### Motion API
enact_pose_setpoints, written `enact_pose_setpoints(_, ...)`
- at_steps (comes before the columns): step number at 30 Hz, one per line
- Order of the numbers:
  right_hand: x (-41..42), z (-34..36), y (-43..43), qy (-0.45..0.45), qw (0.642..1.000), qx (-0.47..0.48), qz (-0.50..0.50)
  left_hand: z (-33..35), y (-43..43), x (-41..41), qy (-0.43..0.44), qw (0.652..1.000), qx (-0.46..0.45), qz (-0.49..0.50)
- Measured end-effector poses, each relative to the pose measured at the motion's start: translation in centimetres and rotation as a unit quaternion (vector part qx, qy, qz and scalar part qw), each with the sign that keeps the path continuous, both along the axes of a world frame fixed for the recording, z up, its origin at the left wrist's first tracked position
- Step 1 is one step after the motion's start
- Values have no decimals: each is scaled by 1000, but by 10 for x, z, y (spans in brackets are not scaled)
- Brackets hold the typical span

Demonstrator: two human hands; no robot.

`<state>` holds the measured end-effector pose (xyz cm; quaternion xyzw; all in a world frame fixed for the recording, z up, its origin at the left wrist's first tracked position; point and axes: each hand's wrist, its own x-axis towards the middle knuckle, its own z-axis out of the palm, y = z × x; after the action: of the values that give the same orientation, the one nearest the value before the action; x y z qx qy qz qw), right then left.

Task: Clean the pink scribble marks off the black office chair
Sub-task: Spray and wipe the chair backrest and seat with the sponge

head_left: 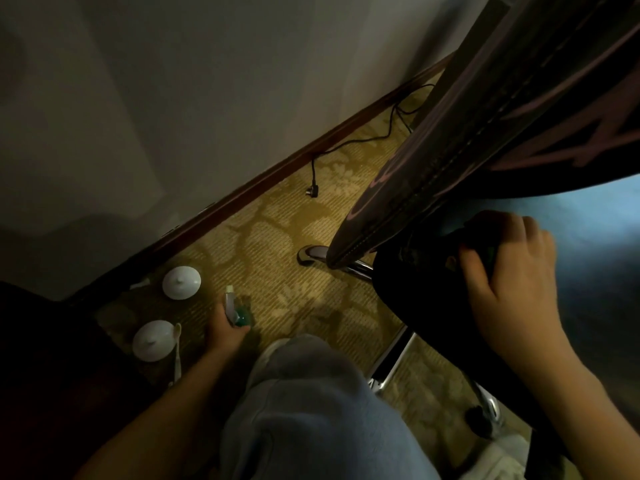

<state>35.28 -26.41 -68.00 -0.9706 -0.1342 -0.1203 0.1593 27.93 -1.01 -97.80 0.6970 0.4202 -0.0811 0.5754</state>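
Observation:
The black office chair [408, 296] fills the right side, and its backrest [485, 126] carries pink scribble marks [540, 147]. My right hand [512, 278] grips a dark cloth [474, 237] that lies against the chair near the seat. My left hand [225, 329] is down at the carpet, curled round a small spray bottle [235, 310] with a white nozzle and teal liquid.
Two white round lids or bowls [181, 282] [153, 340] sit on the patterned carpet near the wall, with a white toothbrush [177, 355] beside the nearer one. A black cable and plug [310, 190] lie along the baseboard. The chair's chrome legs [353, 268] spread over the floor. My knee [311, 393] is below.

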Motion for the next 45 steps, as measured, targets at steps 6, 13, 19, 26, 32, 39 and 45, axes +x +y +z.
enact_pose_setpoints(6,1,-1,-1,-7,1000,-1,0,-5,3,0,61,998,-8,-8)
enact_pose_setpoints(13,-1,2,-1,3,1000,-9,-11,29,-17,-12,1,998,-37,-60)
enact_pose_setpoints(19,-10,12,2,12,1000,-2,-26,101,-37,-34,-144,975,143,-87)
enact_pose_setpoints(26,-46,45,-6,-43,994,95,5,231,-47,-54,-371,896,230,-78)
enact_pose_setpoints(32,-84,95,-16,-89,984,157,12,337,-58,-82,-430,890,83,-124)
enact_pose_setpoints(39,-120,149,-35,-117,969,218,23,444,-69,-112,-478,846,173,-163)
enact_pose_setpoints(45,-143,197,-41,-153,957,245,38,504,-73,-139,-444,852,232,-150)
